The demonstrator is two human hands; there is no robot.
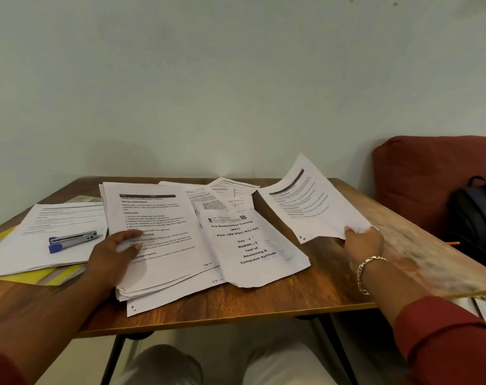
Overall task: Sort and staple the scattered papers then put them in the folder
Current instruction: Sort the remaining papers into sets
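Sorting was underway: right hand pinched a raised sheet at three o'clock; left hand pressed flat on the stack. Next, likely, matching it.

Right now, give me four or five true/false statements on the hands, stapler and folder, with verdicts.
1. The right hand holds a sheet lifted off the table. True.
2. The stapler is in the left hand. False: it lies on papers left of that hand.
3. The left hand rests on a stack. True.
4. The folder is red. False: yellow, under papers.
5. The folder lies on top of the papers. False: papers cover it.
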